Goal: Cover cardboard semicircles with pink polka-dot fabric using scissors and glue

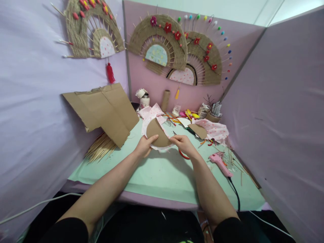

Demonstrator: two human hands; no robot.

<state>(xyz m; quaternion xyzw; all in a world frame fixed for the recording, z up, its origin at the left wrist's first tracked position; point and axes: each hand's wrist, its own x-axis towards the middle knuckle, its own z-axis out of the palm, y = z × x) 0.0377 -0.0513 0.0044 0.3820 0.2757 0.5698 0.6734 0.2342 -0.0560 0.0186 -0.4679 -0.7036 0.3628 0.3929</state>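
Between my hands, above the table, is a cardboard half-disc (pixel 157 133) with pale fabric (pixel 144 127) showing around its edge. My left hand (pixel 144 145) grips its lower left side, thumb lying on the cardboard. On the right, my right hand (pixel 184 143) pinches the fabric edge near the half-disc's right corner. Just beside and below my right hand, the red handle of a pair of scissors (pixel 184 155) shows, the rest partly covered by the hand. A pink patterned cloth (pixel 153 110) lies behind the half-disc.
At right lie a pink glue gun (pixel 219 163) with a black cord, a second cardboard half-disc (pixel 197 131) and patterned cloth (pixel 217 130). Bent cardboard (pixel 111 108) rests over thin wooden sticks (pixel 101 148) at left. A twine roll (pixel 165 100) stands behind; decorated fans (pixel 162 27) hang on the walls.
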